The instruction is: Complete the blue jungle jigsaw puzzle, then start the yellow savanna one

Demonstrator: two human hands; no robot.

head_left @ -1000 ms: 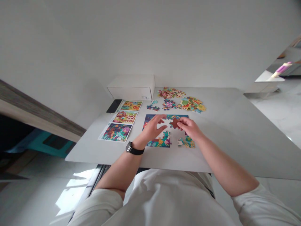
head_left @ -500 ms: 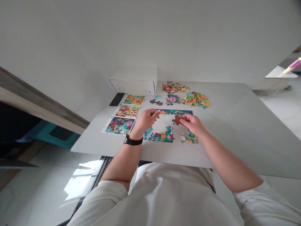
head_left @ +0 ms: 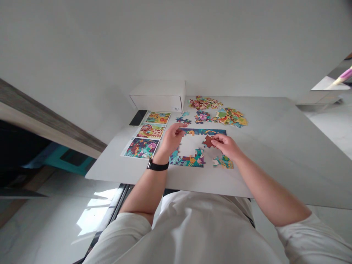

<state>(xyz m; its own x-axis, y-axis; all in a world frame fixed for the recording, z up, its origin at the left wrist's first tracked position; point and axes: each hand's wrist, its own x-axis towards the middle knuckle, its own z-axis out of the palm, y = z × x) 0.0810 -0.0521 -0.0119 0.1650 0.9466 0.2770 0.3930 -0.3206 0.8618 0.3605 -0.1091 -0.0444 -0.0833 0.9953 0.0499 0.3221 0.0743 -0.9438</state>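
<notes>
A half-built colourful jigsaw (head_left: 189, 159) lies on the white table (head_left: 264, 146), with a bare gap in its middle. My right hand (head_left: 227, 145) pinches a reddish-brown puzzle piece (head_left: 208, 140) over the gap's right side. My left hand (head_left: 172, 138), a black watch on its wrist, rests on the jigsaw's left edge with its fingers loosely extended toward the top strip; it holds nothing. A small joined cluster of pieces (head_left: 223, 161) lies under my right wrist.
Heaps of loose pieces (head_left: 220, 112) lie at the back. Three picture cards (head_left: 150, 131) sit in a column at the left, with a dark phone (head_left: 138, 117) beside them. A white box (head_left: 158, 95) stands against the wall. The table's near edge is by my body.
My left hand has slid left off the jigsaw's middle to its left edge. My right hand keeps the brown piece in nearly the same spot. The camera tilted a little.
</notes>
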